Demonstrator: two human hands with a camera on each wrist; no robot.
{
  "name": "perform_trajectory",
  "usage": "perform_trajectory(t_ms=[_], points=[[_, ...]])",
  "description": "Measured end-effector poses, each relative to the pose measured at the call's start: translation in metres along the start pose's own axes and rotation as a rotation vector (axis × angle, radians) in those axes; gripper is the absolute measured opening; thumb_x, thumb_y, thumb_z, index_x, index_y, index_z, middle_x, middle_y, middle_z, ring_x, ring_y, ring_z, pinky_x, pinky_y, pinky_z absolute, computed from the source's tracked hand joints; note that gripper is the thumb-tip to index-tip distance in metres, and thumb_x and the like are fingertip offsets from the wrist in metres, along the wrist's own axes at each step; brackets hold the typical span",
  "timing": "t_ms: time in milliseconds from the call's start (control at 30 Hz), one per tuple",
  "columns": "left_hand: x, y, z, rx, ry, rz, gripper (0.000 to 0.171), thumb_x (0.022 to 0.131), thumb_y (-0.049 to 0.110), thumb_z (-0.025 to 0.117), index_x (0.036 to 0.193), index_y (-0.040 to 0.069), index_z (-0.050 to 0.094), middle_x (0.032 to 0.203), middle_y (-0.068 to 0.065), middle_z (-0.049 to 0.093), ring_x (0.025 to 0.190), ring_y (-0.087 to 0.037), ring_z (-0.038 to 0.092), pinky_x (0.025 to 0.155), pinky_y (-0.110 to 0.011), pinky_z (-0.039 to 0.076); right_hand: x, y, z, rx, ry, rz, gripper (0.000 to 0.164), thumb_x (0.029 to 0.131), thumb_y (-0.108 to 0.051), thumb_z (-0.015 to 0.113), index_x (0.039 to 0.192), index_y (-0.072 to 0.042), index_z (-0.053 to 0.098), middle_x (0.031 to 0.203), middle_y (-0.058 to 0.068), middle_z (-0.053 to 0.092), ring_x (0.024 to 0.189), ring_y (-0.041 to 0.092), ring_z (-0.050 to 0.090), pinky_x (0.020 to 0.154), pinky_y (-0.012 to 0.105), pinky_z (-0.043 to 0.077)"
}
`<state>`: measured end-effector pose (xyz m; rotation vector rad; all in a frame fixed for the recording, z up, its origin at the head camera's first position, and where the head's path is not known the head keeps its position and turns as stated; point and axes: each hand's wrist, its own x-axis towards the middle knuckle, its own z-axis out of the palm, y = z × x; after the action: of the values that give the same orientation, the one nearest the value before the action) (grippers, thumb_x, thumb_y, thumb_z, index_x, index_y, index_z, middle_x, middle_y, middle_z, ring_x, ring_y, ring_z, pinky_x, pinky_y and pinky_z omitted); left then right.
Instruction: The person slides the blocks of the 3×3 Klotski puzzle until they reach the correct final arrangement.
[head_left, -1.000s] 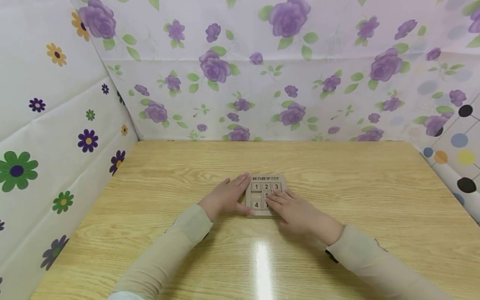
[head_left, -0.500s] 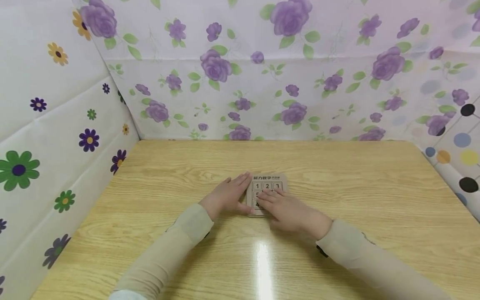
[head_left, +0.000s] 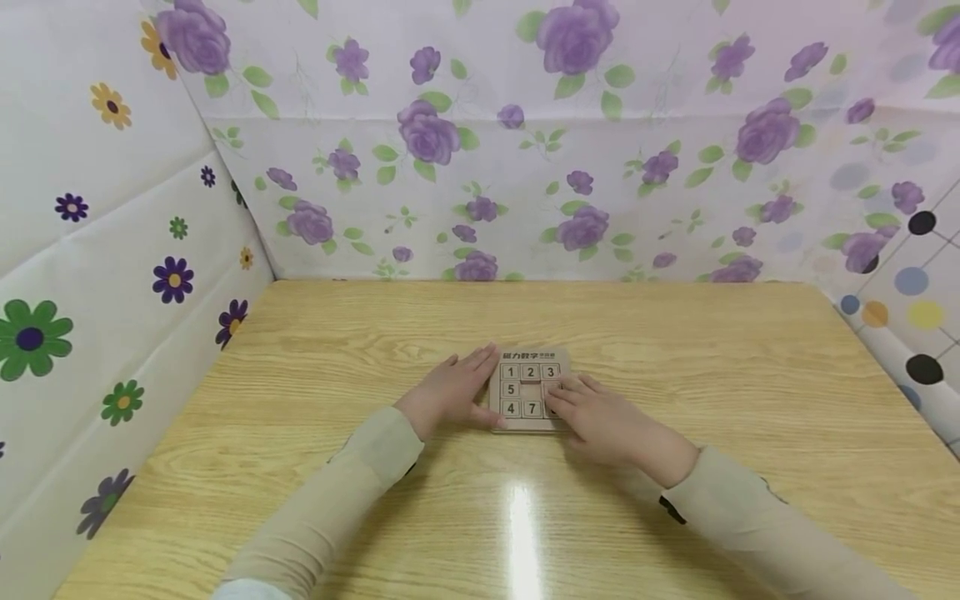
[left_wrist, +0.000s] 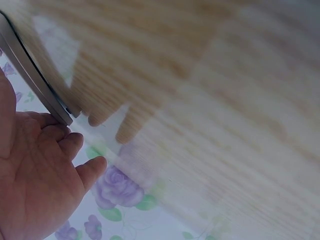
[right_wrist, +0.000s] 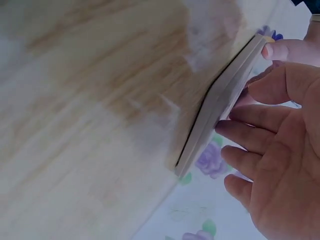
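Observation:
A wooden number slide puzzle [head_left: 532, 424] lies flat on the table, its top row reading 1, 2, 3. Below come 5, a gap in the centre and a tile mostly under my right fingers; the bottom row shows 4, 7 and a partly covered tile. My left hand [head_left: 450, 392] holds the puzzle's left side, fingers along the edge and thumb at the near corner. My right hand [head_left: 618, 425] reaches over the right side, its extended fingertips on the right-column tiles. Both wrist views show the puzzle [right_wrist: 220, 107] edge-on beside the hands.
The wood-grain table [head_left: 375, 333] reflects light in front of the puzzle. A flowered cloth [head_left: 480, 167] hangs behind its far edge. More patterned cloth stands at the left [head_left: 112, 250] and right sides.
The 5 tile has slid left from the centre into the middle-left slot, so the gap is now central. My right hand went left, then back right; the left hand stayed put.

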<state>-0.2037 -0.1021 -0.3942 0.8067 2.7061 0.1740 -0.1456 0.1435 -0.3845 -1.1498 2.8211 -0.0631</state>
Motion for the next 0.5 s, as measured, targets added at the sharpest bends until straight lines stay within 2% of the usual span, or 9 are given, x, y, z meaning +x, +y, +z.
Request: perform_trajectory(t_ms=[300, 500], points=[[0.000, -0.001, 0.002, -0.005, 0.004, 0.012, 0.111, 0.076, 0.069, 0.059, 0.154, 0.010, 0.006, 0.161, -0.003, 0.003, 0.147, -0.017, 0.009, 0.120, -0.044, 0.013, 0.011, -0.004, 0.005, 0.074, -0.019, -0.020, 0.062, 0.086, -0.018, 0.059, 0.143, 0.001, 0.040, 0.149, 0.015, 0.039, 0.141, 0.034, 0.029, 0.117, 0.051, 0.019], [0.000, -0.001, 0.001, 0.003, 0.001, -0.002, 0.111, 0.076, 0.070, 0.059, 0.154, 0.011, 0.005, 0.161, -0.002, 0.002, 0.147, -0.015, 0.008, 0.121, -0.042, 0.013, 0.012, -0.003, 0.005, 0.077, -0.015, -0.032, 0.062, 0.086, -0.018, 0.058, 0.143, 0.000, 0.040, 0.150, 0.015, 0.038, 0.142, 0.034, 0.028, 0.117, 0.051, 0.019]])
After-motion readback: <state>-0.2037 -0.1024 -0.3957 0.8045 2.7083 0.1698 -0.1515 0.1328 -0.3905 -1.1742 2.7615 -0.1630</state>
